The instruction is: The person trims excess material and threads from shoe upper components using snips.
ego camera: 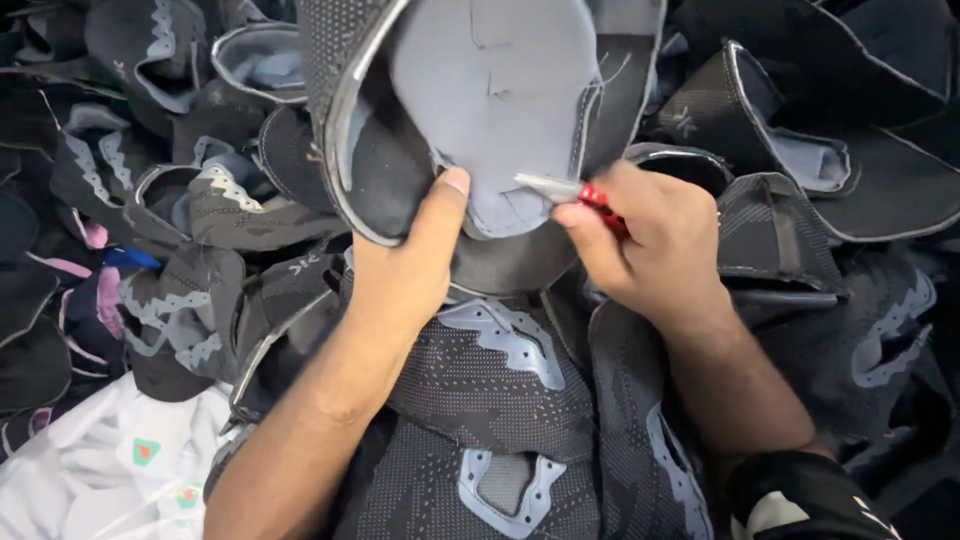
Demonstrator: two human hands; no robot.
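My left hand (405,270) grips a dark knitted shoe upper (370,120) turned inside out, its grey lining (500,90) facing me; the thumb presses on the lining's lower edge. My right hand (650,240) holds small red-handled snips (570,190), whose metal tips touch the lining's edge just right of my left thumb. More black uppers with grey trim (500,400) lie on my lap beneath both forearms.
A heap of black and grey shoe uppers (800,150) surrounds me on all sides. Some with pink edges (90,290) lie at the left. A white cloth or bag (110,470) sits at the bottom left.
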